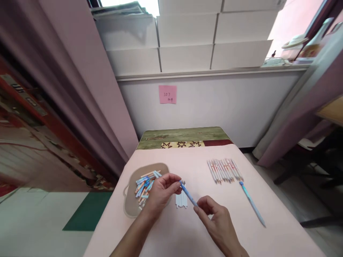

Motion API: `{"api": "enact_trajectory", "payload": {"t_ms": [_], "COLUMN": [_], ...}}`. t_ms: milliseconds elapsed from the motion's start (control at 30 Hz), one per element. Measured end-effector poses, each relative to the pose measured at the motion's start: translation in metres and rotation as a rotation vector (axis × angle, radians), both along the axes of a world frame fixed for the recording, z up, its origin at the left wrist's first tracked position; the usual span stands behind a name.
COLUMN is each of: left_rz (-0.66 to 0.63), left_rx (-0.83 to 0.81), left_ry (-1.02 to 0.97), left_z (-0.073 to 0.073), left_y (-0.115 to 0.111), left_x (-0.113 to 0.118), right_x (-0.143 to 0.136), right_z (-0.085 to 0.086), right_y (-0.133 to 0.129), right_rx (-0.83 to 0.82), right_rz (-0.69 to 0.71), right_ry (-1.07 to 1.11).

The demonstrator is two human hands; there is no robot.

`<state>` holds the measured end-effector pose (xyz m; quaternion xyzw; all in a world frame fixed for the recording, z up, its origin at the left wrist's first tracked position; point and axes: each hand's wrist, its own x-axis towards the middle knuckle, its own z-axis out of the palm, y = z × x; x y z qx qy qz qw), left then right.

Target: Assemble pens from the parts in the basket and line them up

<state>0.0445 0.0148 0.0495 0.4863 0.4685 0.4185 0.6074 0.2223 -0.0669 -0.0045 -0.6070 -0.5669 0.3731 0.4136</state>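
A blue pen (189, 193) slants between my hands above the table. My left hand (164, 189) pinches its upper end, and my right hand (214, 217) grips the lower end between thumb and fingers. Just behind the pen lies a row of thin white pen refills (181, 201), partly covered by my left hand. To the left, a beige tray (131, 200) holds several blue, white and orange pen parts (144, 187). My left wrist overlaps the tray's right side.
A row of several pens with clear barrels (225, 170) lies at the right. Near it rests a single blue pen (252, 203), angled toward the front. A pink cloth (193, 157) covers most of the table. Behind stands a wall with a pink note (167, 94).
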Motion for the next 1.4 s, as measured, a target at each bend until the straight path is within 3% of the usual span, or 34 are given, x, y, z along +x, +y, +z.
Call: {"api": "enact_trajectory", "payload": {"t_ms": [133,300,400,533,600,700,800,900,1200,1400], "left_rz": [-0.035,-0.075,-0.120,-0.243,-0.282,-0.253,-0.190,-0.233,-0.228,-0.072], "left_rx": [-0.007,-0.054,-0.074,-0.079,0.000,0.193,0.300,0.333,0.326,0.306], "left_ry": [-0.019,-0.051,-0.020,0.156,0.287,0.423,0.455,0.460,0.448,0.390], "left_z": [-0.010,-0.029,-0.054,-0.101,-0.119,-0.136,-0.142,-0.144,-0.135,-0.126], "left_y": [-0.011,-0.026,-0.045,-0.077,-0.089,-0.099,-0.102,-0.101,-0.108,-0.121], "left_x": [0.017,0.038,0.046,0.047,0.045,0.043,0.042,0.040,0.041,0.028], "right_x": [0.011,0.035,0.068,0.119,0.137,0.148,0.148,0.146,0.150,0.137], "right_z": [-0.007,-0.021,-0.034,-0.056,-0.065,-0.072,-0.074,-0.076,-0.080,-0.069], "right_y": [-0.014,-0.035,-0.044,-0.047,-0.044,-0.036,-0.027,-0.021,-0.024,-0.036], "right_rx": [0.117,0.148,0.130,-0.017,-0.133,-0.282,-0.345,-0.358,-0.374,-0.268], "right_rz": [-0.077,-0.170,-0.333,-0.551,-0.593,-0.578,-0.540,-0.545,-0.553,-0.519], "right_ry": [-0.162,-0.239,-0.303,-0.539,-0.661,-0.781,-0.870,-0.942,-0.968,-0.873]}}
